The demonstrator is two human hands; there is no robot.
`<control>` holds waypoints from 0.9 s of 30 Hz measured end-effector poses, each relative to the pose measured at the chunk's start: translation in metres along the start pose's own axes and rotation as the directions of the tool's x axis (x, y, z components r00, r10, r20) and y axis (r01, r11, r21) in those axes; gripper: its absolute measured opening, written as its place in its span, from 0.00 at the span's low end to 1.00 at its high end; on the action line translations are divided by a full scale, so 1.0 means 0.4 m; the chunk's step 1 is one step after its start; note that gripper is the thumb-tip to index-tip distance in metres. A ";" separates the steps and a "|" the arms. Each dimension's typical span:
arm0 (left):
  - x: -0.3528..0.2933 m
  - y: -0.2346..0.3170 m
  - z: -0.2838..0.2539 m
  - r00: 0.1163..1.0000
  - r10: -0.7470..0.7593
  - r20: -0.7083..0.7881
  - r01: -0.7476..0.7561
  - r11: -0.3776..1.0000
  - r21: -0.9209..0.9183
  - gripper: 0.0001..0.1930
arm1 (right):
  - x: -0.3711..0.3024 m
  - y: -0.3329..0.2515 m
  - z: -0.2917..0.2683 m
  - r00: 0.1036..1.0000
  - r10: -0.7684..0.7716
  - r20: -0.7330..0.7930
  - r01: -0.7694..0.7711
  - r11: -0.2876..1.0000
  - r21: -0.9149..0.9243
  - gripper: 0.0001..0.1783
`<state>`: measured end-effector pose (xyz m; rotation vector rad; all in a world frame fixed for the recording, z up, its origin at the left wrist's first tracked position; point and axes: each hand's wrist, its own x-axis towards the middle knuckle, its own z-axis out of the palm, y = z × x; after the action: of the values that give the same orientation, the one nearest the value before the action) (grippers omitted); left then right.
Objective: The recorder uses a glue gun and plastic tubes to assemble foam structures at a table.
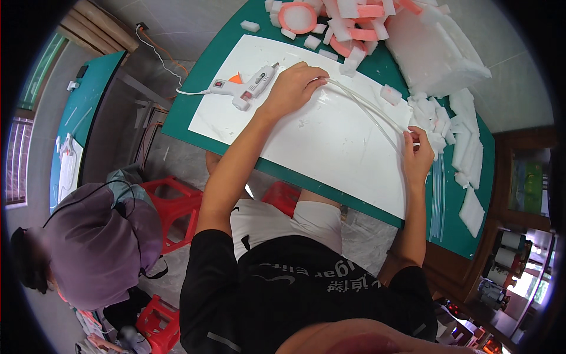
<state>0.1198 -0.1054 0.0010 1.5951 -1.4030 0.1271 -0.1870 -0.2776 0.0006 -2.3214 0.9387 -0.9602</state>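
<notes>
Between my hands runs a pair of long, thin whitish strips (pixel 367 104), possibly plastic, spanning the white board (pixel 336 171) at a slant. At the far left end, my left hand (pixel 295 87) pinches them between thumb and fingers. My right hand (pixel 418 154) grips their near right end by the board's right edge, its fingers curled. One strand bows slightly apart from the other along the middle. Just left of my left hand, a white hot glue gun (pixel 244 89) lies on the board, its nozzle pointing toward that hand.
White and pink foam pieces (pixel 348 26) and a big white foam block (pixel 436 50) crowd the back of the green table (pixel 177 121). Clear thin rods (pixel 437 197) lie at right. The glue gun's cord (pixel 177 76) runs left. A person (pixel 103 236) sits near red stools (pixel 171 206).
</notes>
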 end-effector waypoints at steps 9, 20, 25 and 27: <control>0.002 0.010 -0.006 0.997 -0.078 0.022 0.078 0.997 0.027 0.08 | -0.001 0.004 0.000 1.000 0.005 0.000 -0.005 1.000 0.021 0.09; 0.003 0.017 -0.002 0.994 -0.102 -0.036 0.101 0.994 -0.030 0.08 | -0.001 -0.003 0.000 1.000 -0.004 -0.003 0.004 1.000 0.018 0.10; 0.004 0.012 0.000 0.996 -0.068 -0.056 0.066 0.997 -0.031 0.08 | -0.001 -0.001 0.001 1.000 -0.009 0.001 0.009 1.000 0.013 0.09; 0.005 0.008 0.004 0.995 -0.019 -0.094 0.013 0.998 -0.063 0.09 | -0.001 0.002 0.001 1.000 -0.016 0.000 0.016 1.000 0.016 0.09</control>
<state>0.1170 -0.1074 0.0031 1.5292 -1.3089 0.1469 -0.1873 -0.2778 -0.0002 -2.3190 0.9112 -0.9699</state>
